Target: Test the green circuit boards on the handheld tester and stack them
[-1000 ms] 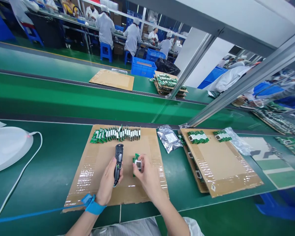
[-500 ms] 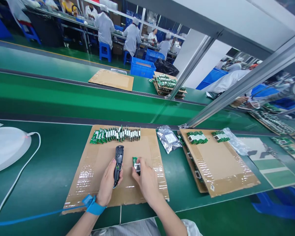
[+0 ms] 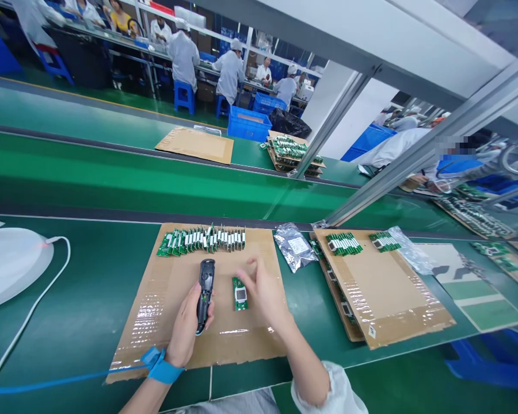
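My left hand [image 3: 189, 322], with a blue strap at the wrist, is wrapped round a black handheld device [image 3: 206, 287] held above a cardboard sheet [image 3: 155, 310]. Just right of the device, a green circuit board [image 3: 240, 294] with a square grey part lies flat on the cardboard. My right hand [image 3: 265, 287] hovers at the board's right side, fingers apart and holding nothing. Along the sheet's far edge stands a row of several green boards with white connectors [image 3: 202, 238].
A silvery bag [image 3: 295, 246] lies right of the sheet. Further right, stacked cardboard [image 3: 388, 293] carries two groups of boards. A white device [image 3: 15, 261] with a cable is at left. Metal posts and a green ledge run behind. People sit beyond; one leans in at right.
My right hand has let go of the circuit board and moved up and to the right, its fingers opening. The board now lies on the cardboard. My left hand still holds the device.
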Demonstrator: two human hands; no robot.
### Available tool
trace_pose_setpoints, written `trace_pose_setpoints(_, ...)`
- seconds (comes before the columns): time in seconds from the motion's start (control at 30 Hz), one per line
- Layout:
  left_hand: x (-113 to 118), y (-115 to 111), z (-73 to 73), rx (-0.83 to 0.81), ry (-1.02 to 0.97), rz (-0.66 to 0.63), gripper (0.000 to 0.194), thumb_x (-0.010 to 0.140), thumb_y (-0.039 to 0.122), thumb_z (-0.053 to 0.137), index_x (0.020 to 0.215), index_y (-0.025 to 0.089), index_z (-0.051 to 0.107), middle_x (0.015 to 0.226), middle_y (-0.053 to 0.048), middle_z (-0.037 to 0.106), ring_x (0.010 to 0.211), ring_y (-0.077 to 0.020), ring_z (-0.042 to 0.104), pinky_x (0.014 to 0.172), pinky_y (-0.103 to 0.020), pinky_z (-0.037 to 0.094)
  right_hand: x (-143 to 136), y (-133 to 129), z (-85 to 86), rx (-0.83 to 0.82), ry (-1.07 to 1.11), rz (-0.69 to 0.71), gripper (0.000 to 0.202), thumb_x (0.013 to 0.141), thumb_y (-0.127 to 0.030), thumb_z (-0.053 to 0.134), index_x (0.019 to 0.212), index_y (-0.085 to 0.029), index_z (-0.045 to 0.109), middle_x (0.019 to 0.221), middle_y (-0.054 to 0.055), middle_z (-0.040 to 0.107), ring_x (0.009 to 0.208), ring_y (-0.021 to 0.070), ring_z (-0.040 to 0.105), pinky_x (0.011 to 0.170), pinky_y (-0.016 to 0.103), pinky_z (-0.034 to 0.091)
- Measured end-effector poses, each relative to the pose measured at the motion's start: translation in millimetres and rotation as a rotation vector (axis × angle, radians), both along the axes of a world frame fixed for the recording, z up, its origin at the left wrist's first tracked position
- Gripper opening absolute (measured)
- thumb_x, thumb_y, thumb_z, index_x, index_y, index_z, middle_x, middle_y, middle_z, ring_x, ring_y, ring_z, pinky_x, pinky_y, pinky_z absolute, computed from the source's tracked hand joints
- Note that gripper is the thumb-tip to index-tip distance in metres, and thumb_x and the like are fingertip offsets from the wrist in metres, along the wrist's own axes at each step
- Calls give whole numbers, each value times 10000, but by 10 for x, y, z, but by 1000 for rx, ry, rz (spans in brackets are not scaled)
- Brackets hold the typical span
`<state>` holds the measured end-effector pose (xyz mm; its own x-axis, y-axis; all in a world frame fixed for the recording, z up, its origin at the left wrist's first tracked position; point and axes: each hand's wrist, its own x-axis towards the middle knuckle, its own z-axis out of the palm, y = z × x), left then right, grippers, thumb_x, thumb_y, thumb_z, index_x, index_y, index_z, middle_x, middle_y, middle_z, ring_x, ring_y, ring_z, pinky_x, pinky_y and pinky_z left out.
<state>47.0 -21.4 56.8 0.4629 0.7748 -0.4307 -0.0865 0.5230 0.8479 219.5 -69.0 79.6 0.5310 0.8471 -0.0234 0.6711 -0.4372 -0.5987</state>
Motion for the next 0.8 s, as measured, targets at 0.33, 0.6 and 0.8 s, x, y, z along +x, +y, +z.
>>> trace_pose_setpoints(0.33, -33, 10, -37, -1, 1, 3, 500, 902, 638, 441, 921, 157, 575, 560, 28, 536, 447, -92, 414, 437, -204, 322, 739, 737, -173, 245, 375, 9, 491, 862, -392, 538, 1306, -191, 474, 614, -85, 518, 489, 124, 504, 500, 223, 352)
trace_pose_setpoints(0.6, -9, -4, 143, -176, -94, -22, 488, 914, 614, 449, 928, 150, 600, 555, 25, 522, 438, -80, 393, 431, -194, 299, 275, 249, 76, 387, 622, 52, 422, 836, -376, 603, 1216, -203, 539, 885, 30, 625, 651, 140, 542, 496, 227, 419)
trace_pose_setpoints(0.8, 42, -61, 413, -235, -228, -42, 413, 928, 561, 468, 914, 171, 605, 552, 27, 494, 438, -92, 373, 408, -205, 288, -378, -12, 266, 352, 584, 238, 308, 854, -243, 670, 1159, -286, 656, 869, 0, 591, 777, 159, 526, 748, 288, 458)
